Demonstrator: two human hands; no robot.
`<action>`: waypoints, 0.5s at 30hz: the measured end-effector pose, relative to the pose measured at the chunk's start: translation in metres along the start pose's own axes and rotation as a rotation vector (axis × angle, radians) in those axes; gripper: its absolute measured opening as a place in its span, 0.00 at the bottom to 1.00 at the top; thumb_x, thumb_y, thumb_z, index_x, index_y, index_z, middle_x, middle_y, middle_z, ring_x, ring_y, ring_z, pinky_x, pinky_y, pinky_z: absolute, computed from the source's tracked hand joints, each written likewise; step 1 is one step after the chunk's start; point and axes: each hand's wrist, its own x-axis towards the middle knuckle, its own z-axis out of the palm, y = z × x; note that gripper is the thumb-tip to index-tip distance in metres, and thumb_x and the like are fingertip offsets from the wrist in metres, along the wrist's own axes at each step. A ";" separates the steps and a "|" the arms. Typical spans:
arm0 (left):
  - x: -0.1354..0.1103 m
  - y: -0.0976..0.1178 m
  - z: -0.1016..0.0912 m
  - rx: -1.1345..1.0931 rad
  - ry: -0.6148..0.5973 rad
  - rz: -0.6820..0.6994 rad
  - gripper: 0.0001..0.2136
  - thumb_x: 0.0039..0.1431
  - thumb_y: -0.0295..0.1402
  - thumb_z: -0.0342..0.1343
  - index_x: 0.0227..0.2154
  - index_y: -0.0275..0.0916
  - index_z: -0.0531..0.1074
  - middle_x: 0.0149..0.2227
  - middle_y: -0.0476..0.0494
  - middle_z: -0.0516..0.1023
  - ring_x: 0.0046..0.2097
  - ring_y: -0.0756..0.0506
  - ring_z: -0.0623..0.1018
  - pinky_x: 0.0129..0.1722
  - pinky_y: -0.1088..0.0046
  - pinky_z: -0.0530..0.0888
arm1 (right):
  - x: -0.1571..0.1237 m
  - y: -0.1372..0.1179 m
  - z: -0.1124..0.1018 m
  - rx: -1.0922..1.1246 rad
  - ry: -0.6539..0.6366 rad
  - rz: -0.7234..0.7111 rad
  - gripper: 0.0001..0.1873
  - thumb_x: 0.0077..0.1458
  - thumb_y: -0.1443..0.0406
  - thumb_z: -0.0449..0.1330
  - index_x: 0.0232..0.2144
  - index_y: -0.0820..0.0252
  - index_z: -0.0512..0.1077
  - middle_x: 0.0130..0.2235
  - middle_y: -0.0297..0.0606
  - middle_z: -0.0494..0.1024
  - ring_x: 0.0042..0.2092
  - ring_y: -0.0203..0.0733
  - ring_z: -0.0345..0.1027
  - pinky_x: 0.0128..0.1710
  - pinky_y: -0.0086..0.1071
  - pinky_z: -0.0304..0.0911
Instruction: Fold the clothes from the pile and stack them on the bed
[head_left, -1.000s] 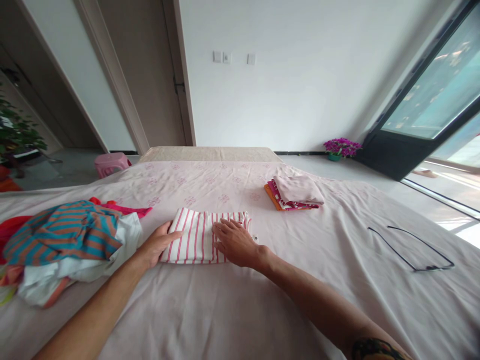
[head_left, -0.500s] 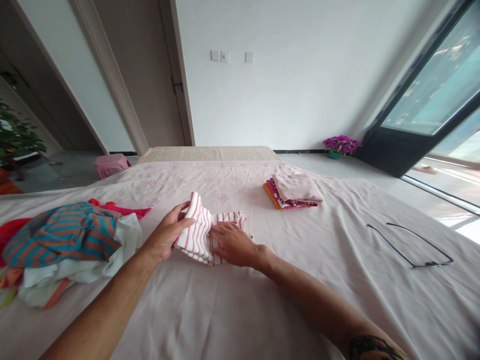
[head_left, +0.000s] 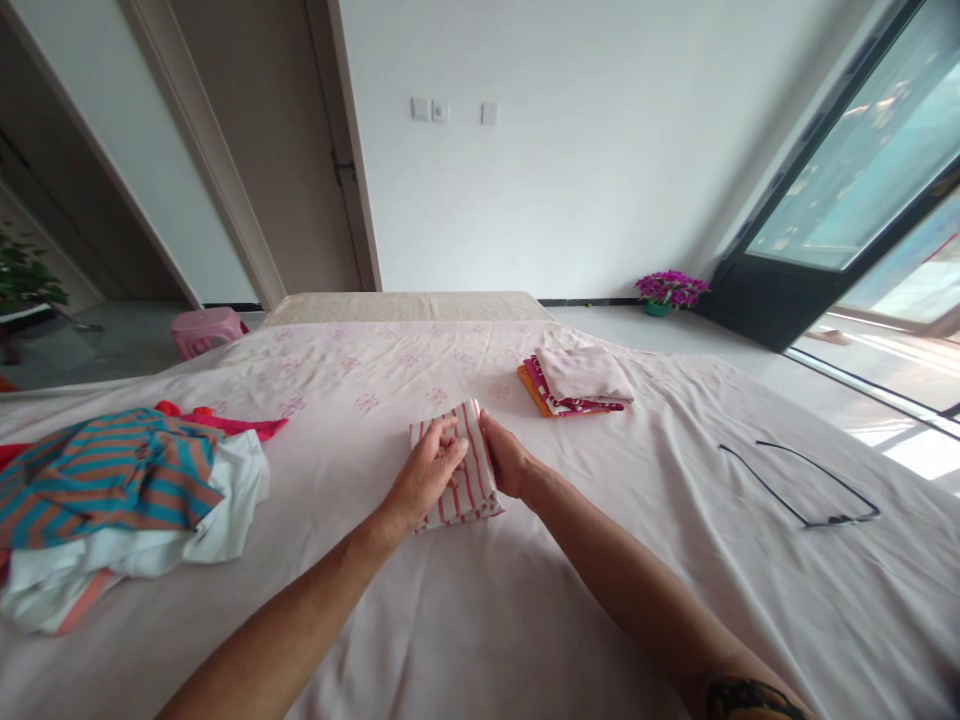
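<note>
A red-and-white striped cloth [head_left: 469, 487] lay at the centre of the pale pink sheet [head_left: 465, 620], folded into a small packet with layered edges showing toward six o'clock. The left hand [head_left: 426, 480] reached in from seven o'clock and rested on top of it, fingers bent and thumb angled toward one o'clock; whether they pinched any fabric I could not tell. The right hand [head_left: 508, 460] stood against the packet's three o'clock edge, most of its fingers hidden beyond that side, so I could not tell whether they gripped it. The step in hand looked like pressing down a fold and squaring its edge. From there, the next move seemed to call for keeping the layers together: steady pressure on top, support along the loose edge, and fingers beneath before any lift. From the packet, a neat stack of folded cloths [head_left: 589, 378] sat at two o'clock, not touching it, while a rumpled heap of clothes [head_left: 112, 480] lay at nine o'clock and black-framed glasses [head_left: 844, 520] rested well apart at three.
</note>
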 end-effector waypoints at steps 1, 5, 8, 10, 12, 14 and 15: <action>-0.004 -0.006 0.001 0.097 0.033 0.067 0.18 0.60 0.36 0.52 0.53 0.38 0.68 0.41 0.42 0.74 0.38 0.46 0.76 0.39 0.68 0.75 | 0.001 0.001 -0.002 0.007 0.041 0.001 0.33 0.65 0.44 0.39 0.43 0.64 0.72 0.38 0.49 0.80 0.41 0.49 0.76 0.46 0.45 0.70; -0.019 -0.031 -0.003 0.542 0.125 0.415 0.17 0.57 0.23 0.49 0.47 0.41 0.72 0.46 0.41 0.76 0.49 0.42 0.75 0.53 0.58 0.71 | 0.001 0.009 -0.004 -0.043 0.098 -0.130 0.14 0.58 0.60 0.57 0.43 0.63 0.71 0.34 0.42 0.80 0.37 0.46 0.76 0.44 0.41 0.70; -0.028 -0.052 -0.003 0.793 0.092 0.520 0.21 0.56 0.22 0.49 0.52 0.40 0.70 0.52 0.37 0.74 0.56 0.38 0.72 0.58 0.53 0.69 | -0.001 0.011 -0.012 -0.248 0.137 -0.222 0.17 0.56 0.62 0.57 0.47 0.63 0.70 0.36 0.41 0.80 0.38 0.46 0.75 0.42 0.40 0.71; -0.032 -0.064 -0.001 0.901 0.088 0.548 0.22 0.58 0.23 0.49 0.56 0.39 0.68 0.57 0.34 0.70 0.60 0.37 0.69 0.60 0.50 0.67 | -0.001 0.007 -0.022 -0.525 0.284 -0.253 0.22 0.57 0.62 0.56 0.54 0.62 0.68 0.41 0.43 0.79 0.40 0.47 0.75 0.43 0.41 0.70; -0.034 -0.074 0.001 0.976 0.078 0.584 0.22 0.62 0.25 0.47 0.59 0.40 0.66 0.61 0.34 0.66 0.64 0.36 0.65 0.62 0.49 0.65 | -0.001 0.002 -0.030 -0.852 0.488 -0.352 0.26 0.59 0.62 0.55 0.59 0.61 0.65 0.50 0.48 0.76 0.46 0.49 0.74 0.49 0.45 0.68; -0.036 -0.079 0.002 1.036 0.037 0.602 0.22 0.65 0.28 0.46 0.62 0.42 0.63 0.65 0.34 0.63 0.66 0.35 0.61 0.63 0.47 0.62 | 0.000 -0.002 -0.033 -1.123 0.565 -0.541 0.26 0.62 0.62 0.52 0.61 0.60 0.64 0.59 0.50 0.70 0.56 0.51 0.68 0.57 0.47 0.62; -0.037 -0.080 0.002 1.063 0.008 0.605 0.23 0.66 0.30 0.46 0.63 0.43 0.62 0.66 0.34 0.61 0.67 0.35 0.60 0.64 0.46 0.61 | 0.000 -0.002 -0.033 -1.222 0.531 -0.636 0.25 0.65 0.61 0.50 0.62 0.59 0.63 0.62 0.50 0.66 0.61 0.52 0.63 0.61 0.47 0.58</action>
